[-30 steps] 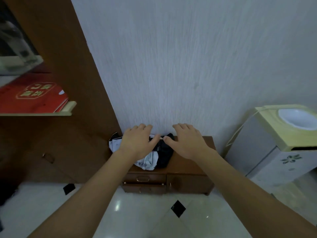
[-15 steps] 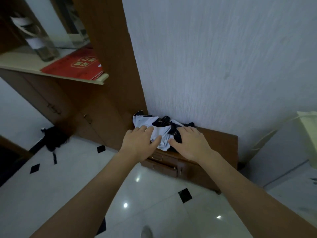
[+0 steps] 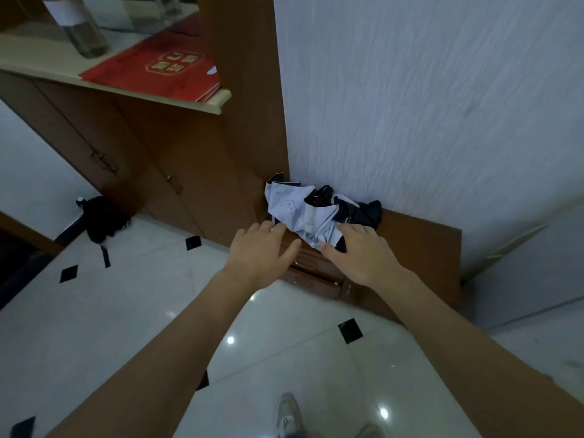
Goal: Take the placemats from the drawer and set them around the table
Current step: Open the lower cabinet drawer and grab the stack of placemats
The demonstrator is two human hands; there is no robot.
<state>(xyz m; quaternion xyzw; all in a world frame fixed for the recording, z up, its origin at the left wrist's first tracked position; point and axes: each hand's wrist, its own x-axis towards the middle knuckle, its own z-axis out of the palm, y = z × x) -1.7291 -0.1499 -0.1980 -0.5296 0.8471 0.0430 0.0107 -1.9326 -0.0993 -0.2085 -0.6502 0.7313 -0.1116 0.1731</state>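
Brown wooden low cabinet (image 3: 420,248) sits at 3 o'clock against the wall, its drawers (image 3: 316,273) closed; placemats are not visible. Crumpled cloth (image 3: 303,213) lies on top. Left hand (image 3: 259,251) and right hand (image 3: 363,254) reach out with loosely spread fingers, the right's fingertips at the cloth's edge.

Clutter I see around the low cabinet

A crumpled white-and-dark cloth (image 3: 311,213) lies on the cabinet top against the white wall (image 3: 426,99). I see a red booklet (image 3: 158,67) on the shelf (image 3: 218,104), beside a glass bottle (image 3: 80,30), and a black bag (image 3: 102,218) on the floor.
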